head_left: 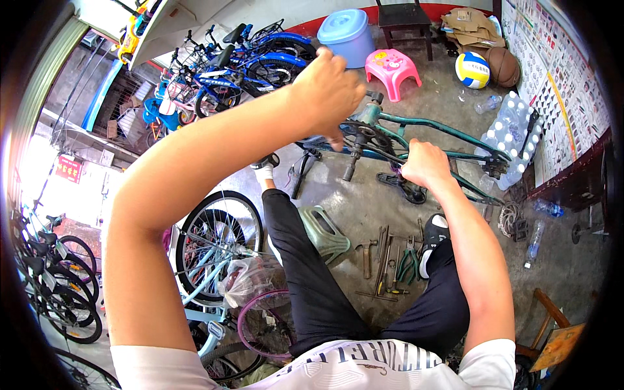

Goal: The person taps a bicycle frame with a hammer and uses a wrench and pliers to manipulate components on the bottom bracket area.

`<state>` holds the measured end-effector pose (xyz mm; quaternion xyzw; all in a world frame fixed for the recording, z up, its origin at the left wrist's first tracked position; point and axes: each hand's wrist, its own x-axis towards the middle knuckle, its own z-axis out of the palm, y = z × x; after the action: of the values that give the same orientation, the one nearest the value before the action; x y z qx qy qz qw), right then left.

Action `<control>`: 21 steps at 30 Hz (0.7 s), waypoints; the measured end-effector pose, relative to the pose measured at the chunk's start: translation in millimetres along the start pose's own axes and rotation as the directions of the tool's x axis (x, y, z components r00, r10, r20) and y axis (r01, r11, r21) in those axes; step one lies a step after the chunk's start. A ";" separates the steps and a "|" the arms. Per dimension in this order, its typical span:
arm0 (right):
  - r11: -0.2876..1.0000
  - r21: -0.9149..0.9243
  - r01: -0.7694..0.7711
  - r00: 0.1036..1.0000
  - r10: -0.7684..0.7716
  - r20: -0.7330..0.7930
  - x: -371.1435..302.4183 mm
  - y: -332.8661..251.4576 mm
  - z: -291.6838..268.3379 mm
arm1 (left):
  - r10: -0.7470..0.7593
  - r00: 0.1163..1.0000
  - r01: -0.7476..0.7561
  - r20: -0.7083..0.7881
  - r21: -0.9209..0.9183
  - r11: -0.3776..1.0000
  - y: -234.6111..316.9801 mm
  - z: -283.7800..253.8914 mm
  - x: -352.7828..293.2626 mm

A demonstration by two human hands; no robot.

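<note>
A green bicycle frame (429, 122) without wheels lies in front of me, its chainring (367, 138) and bottom bracket facing up. My left hand (328, 91) is over the left end of the frame beside the chainring, thumb pointing down. Its fingers are smeared by motion, and whether it touches the frame is hidden. Right of the chainring, my right hand (424, 162) is closed around the end of a thin dark metal bar (388, 155) that runs toward the crank axle. A loose crank with a pedal (406, 187) lies on the floor below.
Between my feet lie a hammer (366, 258), pliers (409, 262) and several other hand tools. A green plastic stool (323, 234) stands by my left leg. Bicycles (221, 247) crowd the left. Farther off are a pink stool (393, 70), a blue bucket (344, 39), balls (472, 70) and bottles (513, 133).
</note>
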<state>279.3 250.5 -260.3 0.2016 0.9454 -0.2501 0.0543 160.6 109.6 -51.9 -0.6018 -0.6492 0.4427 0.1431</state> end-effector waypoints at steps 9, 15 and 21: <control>1.000 -0.002 -0.023 0.999 0.023 -0.030 -3.8 15.1 -3.6 | -0.149 0.749 0.084 -0.646 -0.131 0.988 -4.9 -51.4 -31.4; 1.000 0.008 0.020 0.998 -0.020 -0.061 5.7 -2.7 2.2 | -0.206 0.966 0.252 0.157 -0.393 0.884 -6.8 82.4 -38.4; 1.000 -0.001 0.011 0.999 -0.011 -0.045 1.8 -4.0 2.8 | -0.198 0.951 0.274 0.236 -0.350 0.896 -5.3 65.8 -36.9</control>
<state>276.0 246.6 -261.3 0.2019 0.9477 -0.2453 0.0317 118.5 50.2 -72.4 -0.4881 -0.8016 0.3451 0.0131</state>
